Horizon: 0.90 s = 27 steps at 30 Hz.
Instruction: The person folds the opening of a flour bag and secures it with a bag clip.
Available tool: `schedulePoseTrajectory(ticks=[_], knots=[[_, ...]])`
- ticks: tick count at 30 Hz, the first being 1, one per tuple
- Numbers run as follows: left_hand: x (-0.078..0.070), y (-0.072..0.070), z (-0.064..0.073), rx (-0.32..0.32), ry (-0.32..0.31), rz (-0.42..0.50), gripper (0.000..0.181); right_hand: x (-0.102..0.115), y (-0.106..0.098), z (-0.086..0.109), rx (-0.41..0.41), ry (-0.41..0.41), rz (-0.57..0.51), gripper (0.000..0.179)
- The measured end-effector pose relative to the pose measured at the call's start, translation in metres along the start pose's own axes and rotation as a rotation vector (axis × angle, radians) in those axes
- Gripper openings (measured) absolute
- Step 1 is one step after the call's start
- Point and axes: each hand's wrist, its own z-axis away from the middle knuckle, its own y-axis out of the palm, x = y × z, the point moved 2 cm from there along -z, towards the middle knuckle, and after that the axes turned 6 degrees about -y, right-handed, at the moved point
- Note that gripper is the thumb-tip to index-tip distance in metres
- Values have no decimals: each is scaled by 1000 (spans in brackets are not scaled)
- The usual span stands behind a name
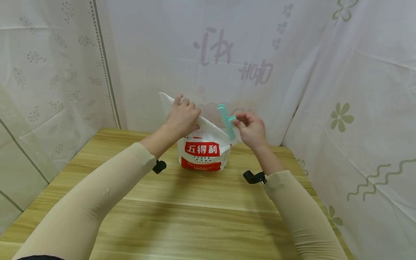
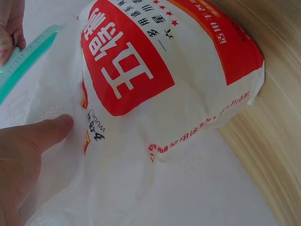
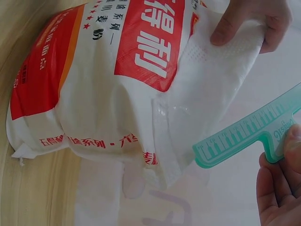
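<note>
A white and red flour bag (image 1: 204, 155) stands upright on the table, its white top (image 1: 212, 131) flattened and slanting down to the right. My left hand (image 1: 183, 117) grips that top, with the thumb (image 2: 54, 132) on the front face and the other fingers over the far side. Beside the bag's right corner, my right hand (image 1: 251, 131) pinches a teal sealing clip (image 3: 244, 134) by its handle tab between thumb and fingers. The clip's long toothed bar is tilted, its lower end close to the bag's top edge in the head view.
The wood-grain table (image 1: 169, 220) runs under both forearms. White patterned curtains (image 1: 146, 65) hang behind and at both sides, close to the table's back edge. Black wrist mounts (image 1: 255, 177) stick out from the sleeves.
</note>
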Motion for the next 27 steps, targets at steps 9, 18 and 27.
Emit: schedulePoseTrajectory(ticks=[9,18,27], knots=[[0,-1,0,9,2,-3,47,4,10,2,25,-16,21,15],[0,-1,1,7,7,2,45,8,18,0,75,-54,75,13],[0,-1,0,18,8,1,46,13,26,0,113,-99,151,12]])
